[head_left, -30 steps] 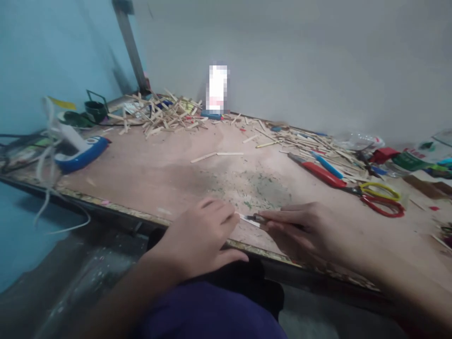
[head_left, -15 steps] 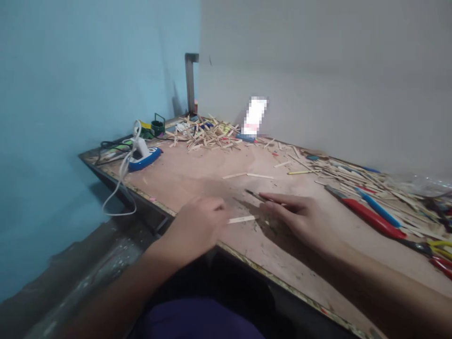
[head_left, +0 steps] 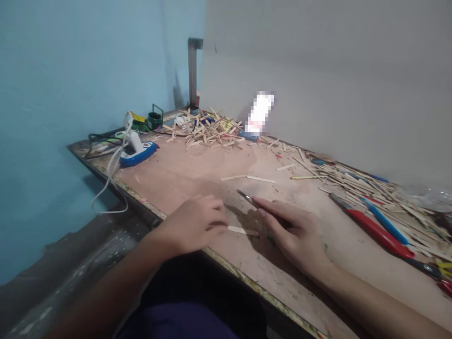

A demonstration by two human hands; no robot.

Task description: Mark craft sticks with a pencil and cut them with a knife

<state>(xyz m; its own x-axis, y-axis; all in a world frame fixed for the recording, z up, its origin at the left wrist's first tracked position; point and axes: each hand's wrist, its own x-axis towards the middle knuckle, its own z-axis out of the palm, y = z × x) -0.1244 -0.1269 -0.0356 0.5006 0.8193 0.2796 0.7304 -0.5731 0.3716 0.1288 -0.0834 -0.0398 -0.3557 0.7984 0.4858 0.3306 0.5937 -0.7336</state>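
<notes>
My left hand (head_left: 197,221) rests near the table's front edge, its fingers closed on one end of a flat wooden stick (head_left: 243,230). The stick's free end points right, low over the tabletop. In my right hand (head_left: 291,226) is a slim craft knife (head_left: 245,195), pinched between thumb and forefinger. Its narrow metal tip points left, above and apart from the stick; the handle is hidden in my palm. Just beyond the hands lie two joined or touching thin sticks (head_left: 261,179) in a shallow angle.
A heap of wooden sticks (head_left: 208,134) lies at the back, beside a propped phone (head_left: 259,113). A blue-and-white power strip (head_left: 138,154) with a white cable sits left. Red-handled pliers (head_left: 377,228), a blue pen-like tool (head_left: 384,220) and more sticks (head_left: 356,181) lie right.
The stick has tilted, its free end lower now. My right hand has shifted slightly, with the knife tip further left. The camera view has moved a little.
</notes>
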